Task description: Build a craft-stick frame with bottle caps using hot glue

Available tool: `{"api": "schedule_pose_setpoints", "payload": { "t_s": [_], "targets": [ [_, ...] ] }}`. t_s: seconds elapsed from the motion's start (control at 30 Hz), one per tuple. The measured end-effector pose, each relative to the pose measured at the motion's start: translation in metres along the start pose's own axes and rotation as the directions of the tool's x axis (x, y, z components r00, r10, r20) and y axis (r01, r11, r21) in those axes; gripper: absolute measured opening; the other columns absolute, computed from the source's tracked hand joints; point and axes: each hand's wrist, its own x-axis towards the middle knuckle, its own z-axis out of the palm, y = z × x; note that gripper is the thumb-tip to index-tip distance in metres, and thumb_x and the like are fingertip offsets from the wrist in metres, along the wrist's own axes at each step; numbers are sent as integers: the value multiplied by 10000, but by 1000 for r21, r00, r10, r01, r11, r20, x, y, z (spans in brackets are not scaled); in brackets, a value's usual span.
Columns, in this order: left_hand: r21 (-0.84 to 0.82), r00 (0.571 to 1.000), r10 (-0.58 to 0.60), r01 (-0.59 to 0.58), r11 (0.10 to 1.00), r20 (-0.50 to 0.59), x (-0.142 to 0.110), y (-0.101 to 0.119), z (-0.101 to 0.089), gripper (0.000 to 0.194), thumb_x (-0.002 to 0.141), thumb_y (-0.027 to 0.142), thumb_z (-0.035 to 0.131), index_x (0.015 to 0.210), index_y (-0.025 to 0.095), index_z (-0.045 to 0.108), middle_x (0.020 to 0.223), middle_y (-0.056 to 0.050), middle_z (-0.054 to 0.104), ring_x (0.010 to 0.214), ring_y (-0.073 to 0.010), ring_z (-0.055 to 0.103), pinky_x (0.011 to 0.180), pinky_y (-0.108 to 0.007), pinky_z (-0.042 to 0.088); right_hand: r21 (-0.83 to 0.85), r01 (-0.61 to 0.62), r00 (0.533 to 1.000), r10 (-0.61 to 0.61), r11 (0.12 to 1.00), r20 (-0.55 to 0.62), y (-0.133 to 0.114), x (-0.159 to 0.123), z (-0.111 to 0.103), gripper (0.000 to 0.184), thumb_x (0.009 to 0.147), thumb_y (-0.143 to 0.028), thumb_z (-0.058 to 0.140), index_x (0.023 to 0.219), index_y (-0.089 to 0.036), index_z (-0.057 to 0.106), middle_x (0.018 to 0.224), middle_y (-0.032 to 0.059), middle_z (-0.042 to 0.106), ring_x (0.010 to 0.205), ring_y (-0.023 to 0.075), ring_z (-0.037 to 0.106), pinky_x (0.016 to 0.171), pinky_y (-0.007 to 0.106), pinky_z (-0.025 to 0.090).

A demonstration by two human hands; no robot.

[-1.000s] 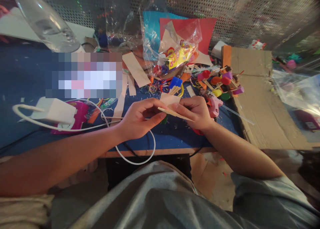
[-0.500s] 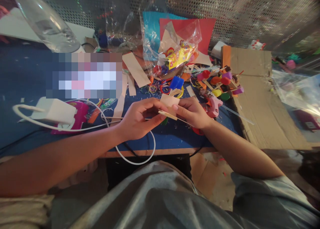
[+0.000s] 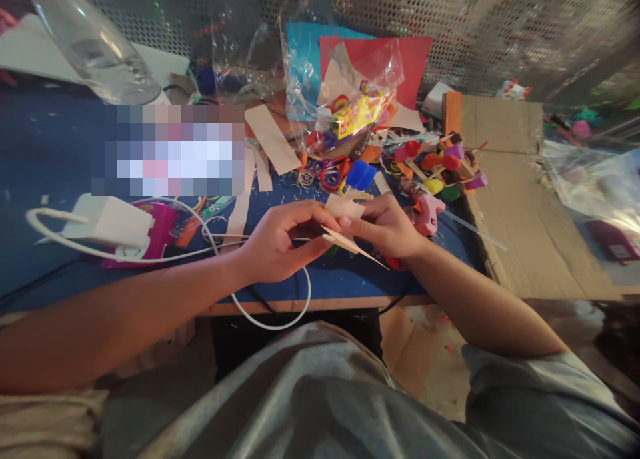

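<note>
Between my two hands, above the front of the blue table, is a small piece of tan cardboard with folded or joined panels. My left hand is closed, pinching its left edge between thumb and fingers. My right hand is closed on its right side, thumb lying over the face. A thin strip points down toward me from the lower edge. Just beyond my fingers lies a blue plastic piece with popsicle-stick-like ends under it. A pink glue gun lies right of my right hand.
A white charger sits in a magenta socket block, its white cable looping past my left wrist. Cardboard strips, red scissors, colourful caps, plastic bags and a large cardboard sheet lie around. A bottle stands back left.
The cardboard piece has tilted and shifted slightly right and down, so its thin strip now shows pointing toward me. The blue piece beyond has shifted a little right. Both hands keep their hold.
</note>
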Motion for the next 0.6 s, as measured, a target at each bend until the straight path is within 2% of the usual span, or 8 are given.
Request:
{"api": "schedule_pose_setpoints", "payload": {
  "t_s": [0.2, 0.4, 0.6],
  "targets": [
    [24, 1000, -4, 3, 1000, 14, 0, 0, -1, 212, 1046, 393, 811, 1050, 181, 807, 1010, -96, 810, 783, -125, 761, 670, -197, 604, -4, 42, 996, -42, 999, -79, 2, -1, 2, 640, 882, -703, 877, 592, -157, 711, 568, -11, 533, 566, 83, 383, 512, 253, 313],
    [58, 1000, -15, 15, 998, 14, -2, -1, -1, 261, 1060, 438, 782, 1073, 179, 809, 954, -70, 754, 721, -108, 693, 621, -191, 560, -59, 7, 993, -14, 998, -117, 5, -4, 2, 642, 906, -727, 835, 636, -150, 761, 590, 7, 579, 586, 100, 425, 526, 263, 347],
    [81, 998, 61, -62, 995, 9, -2, -2, 0, 182, 1072, 356, 770, 1130, 196, 837, 1021, -84, 786, 756, -108, 717, 652, -188, 568, -95, 18, 988, -32, 995, -150, 8, -6, 4, 632, 897, -735, 843, 654, -155, 778, 618, 25, 622, 612, 123, 481, 547, 276, 380]
  ]
}}
